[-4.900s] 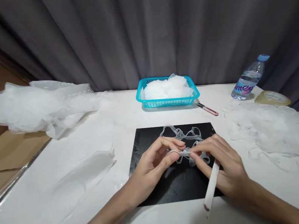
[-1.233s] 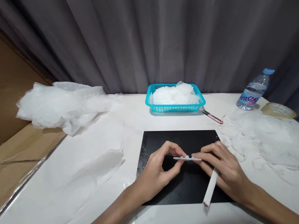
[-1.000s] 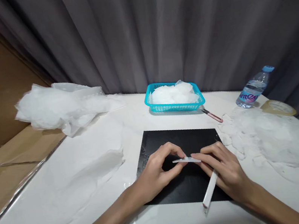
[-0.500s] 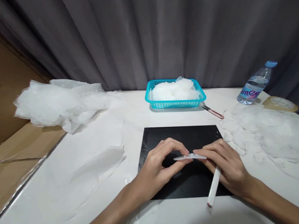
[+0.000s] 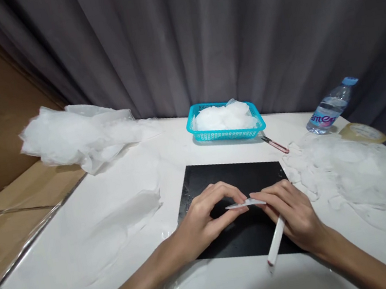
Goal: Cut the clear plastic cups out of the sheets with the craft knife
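Above a black mat, my left hand pinches the left part of a thin white piece between thumb and fingers. My right hand grips the same piece near its right end with its fingertips. A white stick, like a pen, is also tucked in my right hand and slants down toward the mat's front edge. The fingers partly cover the white piece, so its full shape is hidden.
Behind the mat is a blue basket of white material, with a pink-handled cutter beside it. White sheets lie at the left and right. A bottle and a tape roll stand at the right.
The white piece has tilted slightly and looks flatter between my fingertips. Both hands keep nearly the same place and grip.
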Motion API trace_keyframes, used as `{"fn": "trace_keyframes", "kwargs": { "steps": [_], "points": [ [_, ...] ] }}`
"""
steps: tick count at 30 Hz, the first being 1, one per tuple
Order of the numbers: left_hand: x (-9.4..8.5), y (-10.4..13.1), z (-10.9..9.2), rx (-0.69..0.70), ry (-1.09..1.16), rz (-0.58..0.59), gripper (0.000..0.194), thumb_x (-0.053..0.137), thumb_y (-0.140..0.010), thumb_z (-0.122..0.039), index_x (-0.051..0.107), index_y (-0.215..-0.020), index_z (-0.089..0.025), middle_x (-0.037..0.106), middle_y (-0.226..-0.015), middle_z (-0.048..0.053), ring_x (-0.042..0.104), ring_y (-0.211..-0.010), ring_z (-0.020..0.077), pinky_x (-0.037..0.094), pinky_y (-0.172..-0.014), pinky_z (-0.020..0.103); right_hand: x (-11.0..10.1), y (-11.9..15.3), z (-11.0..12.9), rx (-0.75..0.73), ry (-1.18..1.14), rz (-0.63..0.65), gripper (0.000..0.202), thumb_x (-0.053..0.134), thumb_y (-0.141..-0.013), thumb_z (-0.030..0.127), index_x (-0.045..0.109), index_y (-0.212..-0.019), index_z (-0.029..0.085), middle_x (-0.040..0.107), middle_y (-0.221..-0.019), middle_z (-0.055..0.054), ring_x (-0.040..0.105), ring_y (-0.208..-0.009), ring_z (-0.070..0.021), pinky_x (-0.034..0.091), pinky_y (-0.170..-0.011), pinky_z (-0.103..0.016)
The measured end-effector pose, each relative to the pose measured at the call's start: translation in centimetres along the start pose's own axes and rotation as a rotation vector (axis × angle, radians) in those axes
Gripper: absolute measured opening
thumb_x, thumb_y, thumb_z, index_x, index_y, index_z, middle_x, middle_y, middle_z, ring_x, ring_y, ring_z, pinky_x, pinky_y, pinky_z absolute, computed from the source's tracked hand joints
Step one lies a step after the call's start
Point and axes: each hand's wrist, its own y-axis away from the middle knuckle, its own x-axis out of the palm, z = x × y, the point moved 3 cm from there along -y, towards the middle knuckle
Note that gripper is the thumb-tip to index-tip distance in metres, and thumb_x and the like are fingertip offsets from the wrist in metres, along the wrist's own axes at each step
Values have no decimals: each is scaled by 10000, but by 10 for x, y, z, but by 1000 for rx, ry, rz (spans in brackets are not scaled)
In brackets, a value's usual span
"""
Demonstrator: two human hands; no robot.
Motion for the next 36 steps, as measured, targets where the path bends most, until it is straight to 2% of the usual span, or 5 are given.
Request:
{"fn": "trace_keyframes", "kwargs": {
  "steps": [11, 18, 24, 30, 36],
  "points": [
    [-5, -1, 8, 51, -132, 33, 62, 616, -1050, -226, 671, -1077, -223, 724, -1148, 59, 677, -1073, 198, 475, -980, 336, -3, -4, 0, 17, 46, -13, 232, 615, -993, 65, 698, -1193, 148, 728, -892, -74, 609, -784, -193, 540, -692, -314],
    [-6, -1, 12, 45, -167, 32, 57, 628, -1041, -246, 678, -1062, -225, 717, -1166, 66, 670, -1075, 214, 467, -977, 354, -3, -2, 0, 33, 48, 0, 380, 623, -978, 52, 670, -1333, 179, 735, -951, -85, 616, -815, -205, 550, -709, -333],
    [-6, 0, 16, 13, -169, 50, 57, 602, -1053, -225, 654, -1075, -235, 707, -1194, 51, 657, -1112, 202, 436, -1008, 346, 2, -1, 0, 61, 37, 14, 303, 623, -982, 47, 685, -1262, 145, 729, -962, -100, 610, -842, -209, 552, -725, -338],
    [-7, 0, 17, 31, -216, 52, 60, 592, -1048, -214, 650, -1057, -225, 711, -1191, 60, 656, -1111, 217, 439, -1000, 359, 0, -3, 2, 71, 37, -3, 326, 638, -983, 73, 688, -1287, 177, 726, -939, -83, 615, -828, -200, 552, -722, -328],
    [2, 3, 16, -7, -191, -7, 174, 676, -1013, -242, 652, -1184, -256, 738, -1119, 19, 664, -1057, 191, 470, -953, 313, -3, -4, 8, 52, 12, -11, 326, 648, -975, 63, 675, -1286, 158, 726, -915, -79, 607, -809, -195, 538, -706, -320]
  ]
}}
